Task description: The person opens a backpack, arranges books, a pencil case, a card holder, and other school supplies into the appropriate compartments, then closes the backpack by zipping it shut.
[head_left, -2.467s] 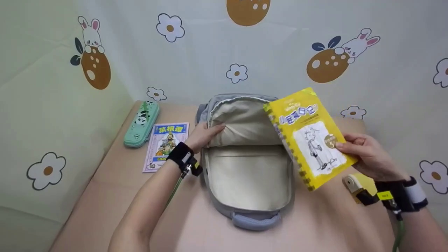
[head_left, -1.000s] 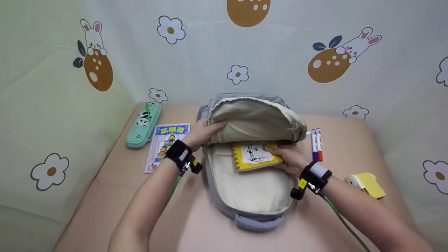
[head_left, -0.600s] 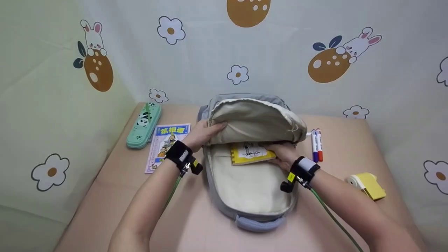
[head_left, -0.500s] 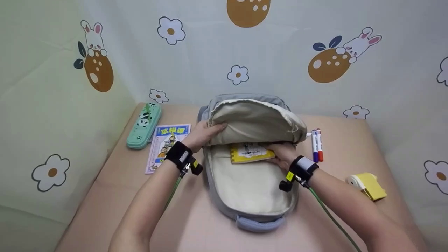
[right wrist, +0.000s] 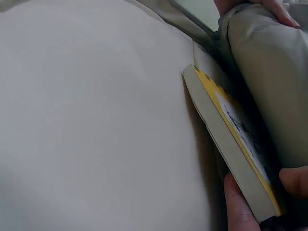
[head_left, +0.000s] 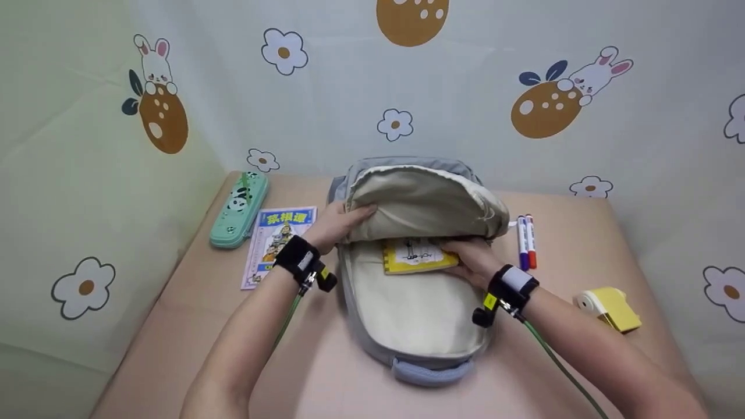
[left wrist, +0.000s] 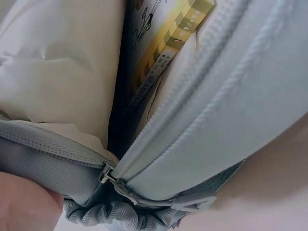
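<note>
The right hand [head_left: 474, 260] pinches the near right corner of the yellow book [head_left: 414, 257], lying half under the backpack [head_left: 416, 302] flap, long axis pointing away into the opening, while the left hand [head_left: 339, 224] grips the flap's left edge, lifting it.

Pencil case [head_left: 238, 208] — booklet [head_left: 278, 243] — two markers [head_left: 526, 241].

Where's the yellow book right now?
In the head view, the yellow book is mid-frame, partly inside the open backpack under its lifted flap, held by the right hand.
</note>
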The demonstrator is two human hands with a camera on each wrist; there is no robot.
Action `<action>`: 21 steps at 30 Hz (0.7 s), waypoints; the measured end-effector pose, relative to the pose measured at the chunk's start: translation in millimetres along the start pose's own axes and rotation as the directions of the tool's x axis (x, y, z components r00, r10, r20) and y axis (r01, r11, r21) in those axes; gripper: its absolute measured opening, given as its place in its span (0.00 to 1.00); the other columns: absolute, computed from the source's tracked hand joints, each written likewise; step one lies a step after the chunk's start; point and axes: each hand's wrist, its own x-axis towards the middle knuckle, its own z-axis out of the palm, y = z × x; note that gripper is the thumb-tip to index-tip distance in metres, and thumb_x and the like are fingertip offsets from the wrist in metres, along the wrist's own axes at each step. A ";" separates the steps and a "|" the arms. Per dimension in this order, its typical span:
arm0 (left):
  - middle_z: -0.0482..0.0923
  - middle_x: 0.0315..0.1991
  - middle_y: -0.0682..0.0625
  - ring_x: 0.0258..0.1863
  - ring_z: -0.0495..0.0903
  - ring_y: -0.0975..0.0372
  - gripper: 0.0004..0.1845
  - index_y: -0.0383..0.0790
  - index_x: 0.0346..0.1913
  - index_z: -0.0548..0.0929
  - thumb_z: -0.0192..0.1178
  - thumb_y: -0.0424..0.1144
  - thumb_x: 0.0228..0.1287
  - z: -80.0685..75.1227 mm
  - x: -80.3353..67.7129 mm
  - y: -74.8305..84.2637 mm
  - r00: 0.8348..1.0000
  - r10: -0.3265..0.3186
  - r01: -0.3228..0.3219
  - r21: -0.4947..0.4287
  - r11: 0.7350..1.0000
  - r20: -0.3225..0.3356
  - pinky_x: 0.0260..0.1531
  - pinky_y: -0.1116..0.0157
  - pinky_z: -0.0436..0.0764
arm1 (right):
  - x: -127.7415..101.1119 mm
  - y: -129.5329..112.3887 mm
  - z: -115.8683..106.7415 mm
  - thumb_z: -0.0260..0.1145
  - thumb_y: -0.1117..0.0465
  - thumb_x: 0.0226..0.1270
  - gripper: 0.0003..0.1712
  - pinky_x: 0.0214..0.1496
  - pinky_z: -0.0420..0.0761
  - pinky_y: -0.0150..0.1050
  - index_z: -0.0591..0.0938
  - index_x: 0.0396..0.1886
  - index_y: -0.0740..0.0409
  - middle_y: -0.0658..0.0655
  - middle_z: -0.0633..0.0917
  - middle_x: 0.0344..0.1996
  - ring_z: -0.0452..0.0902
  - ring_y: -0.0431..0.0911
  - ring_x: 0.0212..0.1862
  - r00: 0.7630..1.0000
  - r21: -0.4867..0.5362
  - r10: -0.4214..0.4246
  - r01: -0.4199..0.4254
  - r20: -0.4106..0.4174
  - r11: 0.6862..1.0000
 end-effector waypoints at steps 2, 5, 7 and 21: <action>0.84 0.50 0.41 0.46 0.85 0.50 0.24 0.38 0.55 0.81 0.68 0.53 0.67 0.3 0.2 -0.9 1.000 0.005 -0.005 -0.007 1.000 0.005 0.48 0.56 0.83 | -7.7 -2.6 -3.6 0.60 0.71 0.73 0.31 0.59 0.80 0.51 0.62 0.72 0.74 0.73 0.72 0.66 0.79 0.61 0.61 1.000 -0.029 0.007 -0.007 0.022 1.000; 0.84 0.51 0.41 0.46 0.85 0.50 0.24 0.38 0.56 0.81 0.68 0.52 0.67 0.7 -0.1 -1.1 1.000 0.008 -0.008 -0.012 1.000 0.008 0.48 0.56 0.83 | -20.2 -9.7 -10.3 0.60 0.69 0.74 0.32 0.62 0.78 0.52 0.61 0.72 0.74 0.75 0.72 0.66 0.78 0.61 0.62 0.999 -0.095 0.018 -0.015 0.029 0.995; 0.84 0.50 0.41 0.44 0.86 0.50 0.24 0.38 0.55 0.81 0.68 0.53 0.67 0.9 -0.8 -0.4 1.000 -0.003 0.003 -0.015 1.000 0.005 0.47 0.55 0.84 | -29.4 -15.9 -16.2 0.60 0.68 0.75 0.32 0.64 0.76 0.52 0.60 0.73 0.73 0.75 0.72 0.66 0.78 0.60 0.63 0.999 -0.152 0.021 -0.015 0.041 0.988; 0.84 0.49 0.41 0.43 0.86 0.50 0.24 0.38 0.54 0.81 0.69 0.53 0.66 0.5 -1.0 -0.1 0.999 -0.032 0.031 -0.028 0.999 -0.003 0.46 0.55 0.85 | -75.1 -23.1 -96.9 0.67 0.55 0.74 0.38 0.62 0.78 0.42 0.66 0.72 0.72 0.68 0.77 0.65 0.78 0.53 0.63 0.965 -0.440 -0.263 0.244 0.018 0.864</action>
